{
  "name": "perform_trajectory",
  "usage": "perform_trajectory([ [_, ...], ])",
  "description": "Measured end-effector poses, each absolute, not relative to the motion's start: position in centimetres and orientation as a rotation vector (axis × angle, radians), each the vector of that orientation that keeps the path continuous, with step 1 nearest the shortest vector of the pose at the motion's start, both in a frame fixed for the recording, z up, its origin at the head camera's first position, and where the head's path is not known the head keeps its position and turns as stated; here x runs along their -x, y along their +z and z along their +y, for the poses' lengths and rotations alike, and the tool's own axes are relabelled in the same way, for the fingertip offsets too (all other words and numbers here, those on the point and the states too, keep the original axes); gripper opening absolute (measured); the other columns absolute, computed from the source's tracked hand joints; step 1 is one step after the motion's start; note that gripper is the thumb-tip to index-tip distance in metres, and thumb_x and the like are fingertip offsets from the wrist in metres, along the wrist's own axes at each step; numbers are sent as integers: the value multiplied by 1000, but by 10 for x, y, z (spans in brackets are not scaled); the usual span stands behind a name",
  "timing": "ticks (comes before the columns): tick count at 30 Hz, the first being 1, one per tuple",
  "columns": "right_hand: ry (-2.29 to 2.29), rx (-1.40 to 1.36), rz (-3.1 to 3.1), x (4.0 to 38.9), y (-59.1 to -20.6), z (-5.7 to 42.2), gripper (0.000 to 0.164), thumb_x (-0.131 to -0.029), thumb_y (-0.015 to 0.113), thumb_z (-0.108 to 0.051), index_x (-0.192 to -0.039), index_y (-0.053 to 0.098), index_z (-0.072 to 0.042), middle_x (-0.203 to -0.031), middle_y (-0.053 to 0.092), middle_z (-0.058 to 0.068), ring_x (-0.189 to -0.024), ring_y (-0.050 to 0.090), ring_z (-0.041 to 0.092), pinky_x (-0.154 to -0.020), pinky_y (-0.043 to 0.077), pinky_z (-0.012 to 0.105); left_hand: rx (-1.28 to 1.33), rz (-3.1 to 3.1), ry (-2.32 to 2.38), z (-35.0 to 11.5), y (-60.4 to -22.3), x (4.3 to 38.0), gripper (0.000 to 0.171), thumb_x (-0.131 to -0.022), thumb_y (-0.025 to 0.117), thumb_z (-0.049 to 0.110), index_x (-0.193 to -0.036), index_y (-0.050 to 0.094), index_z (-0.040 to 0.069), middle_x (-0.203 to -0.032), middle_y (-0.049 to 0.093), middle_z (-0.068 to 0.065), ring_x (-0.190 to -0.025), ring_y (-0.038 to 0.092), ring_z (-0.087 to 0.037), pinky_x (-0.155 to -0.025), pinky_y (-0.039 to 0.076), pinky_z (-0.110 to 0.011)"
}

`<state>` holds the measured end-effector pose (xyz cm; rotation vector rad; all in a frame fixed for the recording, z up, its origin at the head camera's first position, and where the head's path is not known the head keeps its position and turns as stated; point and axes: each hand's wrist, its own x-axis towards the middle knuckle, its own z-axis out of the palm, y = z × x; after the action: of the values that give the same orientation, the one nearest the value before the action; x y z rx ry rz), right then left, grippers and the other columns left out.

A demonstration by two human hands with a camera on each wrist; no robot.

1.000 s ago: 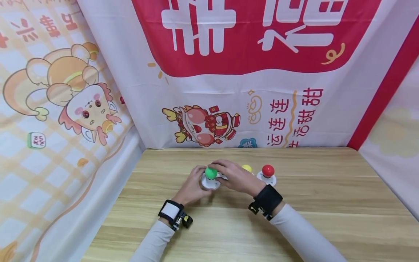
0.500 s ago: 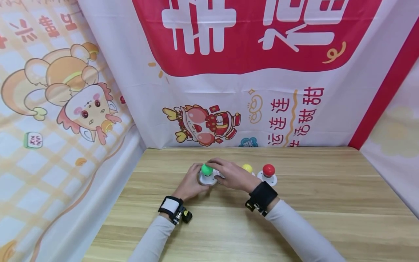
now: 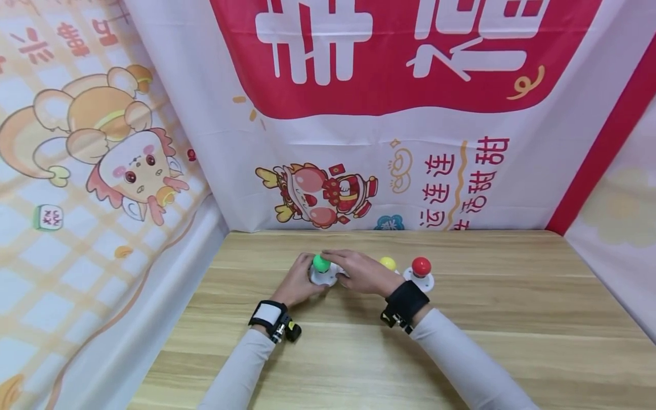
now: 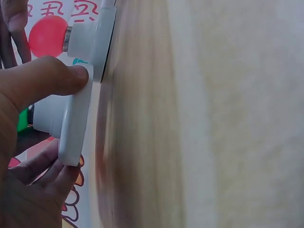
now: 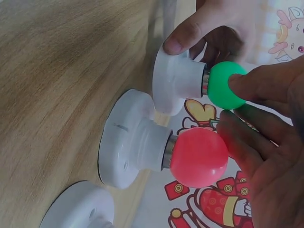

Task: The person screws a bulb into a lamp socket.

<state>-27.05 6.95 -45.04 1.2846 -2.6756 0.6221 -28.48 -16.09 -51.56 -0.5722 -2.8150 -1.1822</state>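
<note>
Light wooden table (image 3: 461, 341), lower frame. Centre: left hand (image 3: 298, 283) pinches the white round plastic base (image 3: 324, 277); right hand (image 3: 361, 272) fingertips grip its green ball-shaped bulb (image 3: 321, 263).

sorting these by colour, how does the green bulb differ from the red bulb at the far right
The green bulb sits at the left end of the row; the red bulb is at the right end. The green bulb is in hand: the left hand pinches its white base and the right hand grips its ball, while the red bulb stands untouched. Both are round balls on white round bases on the table.
</note>
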Motion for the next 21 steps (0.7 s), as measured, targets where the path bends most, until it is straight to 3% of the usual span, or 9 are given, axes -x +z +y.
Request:
perform_trajectory([
  [21, 563, -1261, -2758, 276, -455, 62, 61, -98, 72, -5, -156, 52, -4, -160, 54, 16, -147, 54, 33, -123, 46, 48, 503, -2882, -1277, -163, -520, 290, 77, -82, 93, 14, -147, 53, 6, -145, 57, -14, -135, 57, -32, -121, 47, -52],
])
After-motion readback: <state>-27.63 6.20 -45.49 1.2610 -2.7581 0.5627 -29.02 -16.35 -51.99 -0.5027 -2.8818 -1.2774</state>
